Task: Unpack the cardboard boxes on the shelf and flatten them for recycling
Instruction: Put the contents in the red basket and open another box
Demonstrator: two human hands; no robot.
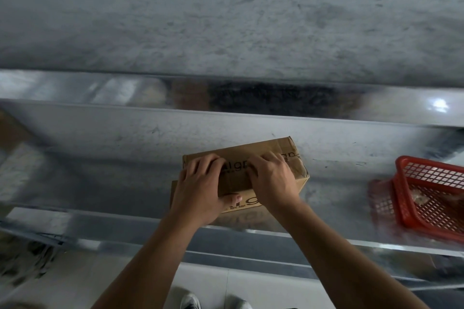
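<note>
A small brown cardboard box (271, 150) with dark printed letters lies on the shiny metal shelf (125, 178), near its front edge. My left hand (198, 188) grips the box's near left part, fingers curled over the top and thumb pressed against the front face. Over the top's right half lies my right hand (272, 180), its fingers bent onto the middle of the lid by the tape seam. The box looks closed; its contents are hidden.
A red plastic mesh basket (431, 193) stands on the shelf to the right, with something pale inside. An upper shelf (226, 32) overhangs the back. Blurred brown shapes sit at the far left. Below are a white tiled floor and my shoes (190, 301).
</note>
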